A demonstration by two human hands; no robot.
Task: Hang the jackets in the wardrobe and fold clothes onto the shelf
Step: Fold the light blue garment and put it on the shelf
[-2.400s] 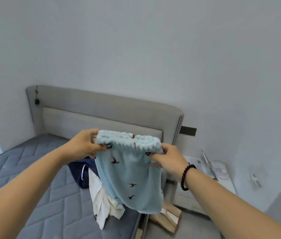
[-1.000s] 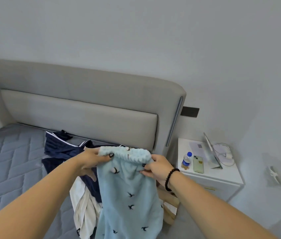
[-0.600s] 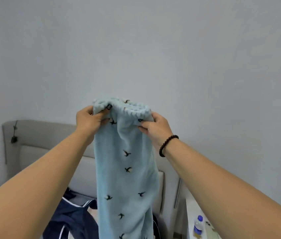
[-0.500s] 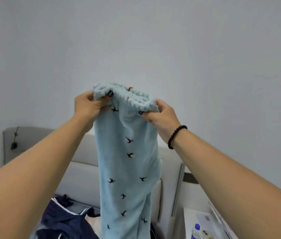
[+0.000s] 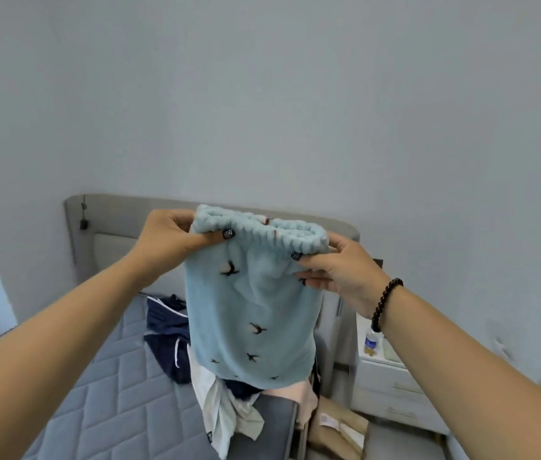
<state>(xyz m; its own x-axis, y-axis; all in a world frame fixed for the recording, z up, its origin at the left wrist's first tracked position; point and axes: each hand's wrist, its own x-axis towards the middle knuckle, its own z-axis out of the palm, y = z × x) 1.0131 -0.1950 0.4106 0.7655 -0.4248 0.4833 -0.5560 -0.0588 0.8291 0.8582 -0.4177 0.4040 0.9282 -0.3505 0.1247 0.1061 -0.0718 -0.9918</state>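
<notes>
Left hand and right hand pinching blue fleece trousers (bird print), no legible writing

Pale blue-grey wall behind a grey padded headboard, quilted mattress, white nightstand at right

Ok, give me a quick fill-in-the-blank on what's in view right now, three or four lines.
1. Both hands hold the light blue garment by its ____ band.
2. The garment is printed with small dark ____.
3. A beaded bracelet sits on the ____ wrist.
4. The pile of clothes lies on the ____.

Missing words: waist; birds; right; bed
</notes>
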